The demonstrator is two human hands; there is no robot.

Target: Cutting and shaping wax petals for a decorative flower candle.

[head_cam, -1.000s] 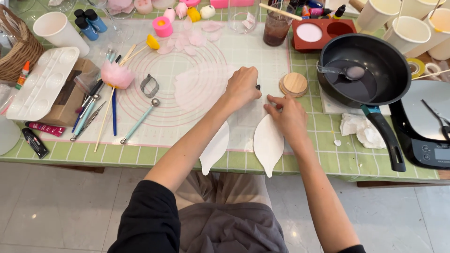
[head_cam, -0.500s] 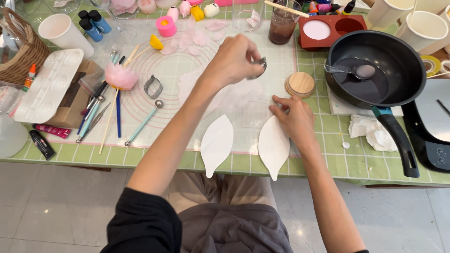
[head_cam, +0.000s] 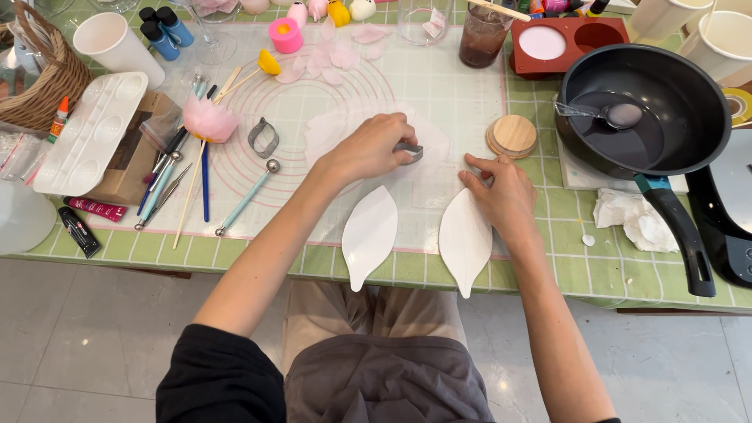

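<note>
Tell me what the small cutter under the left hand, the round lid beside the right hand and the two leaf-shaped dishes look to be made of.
Small loop-shaped cutter under the left hand: thin metal band, grey with a dull shine. Round lid beside the right hand: pale wood, matt, faint grain. Two white leaf-shaped dishes: probably glazed ceramic, smooth and evenly white, though plastic is possible.

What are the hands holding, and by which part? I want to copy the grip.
The left hand grips a small metal cutter by its top rim, pressed on the thin white sheet. The right hand holds nothing, resting flat on the mat.
</note>
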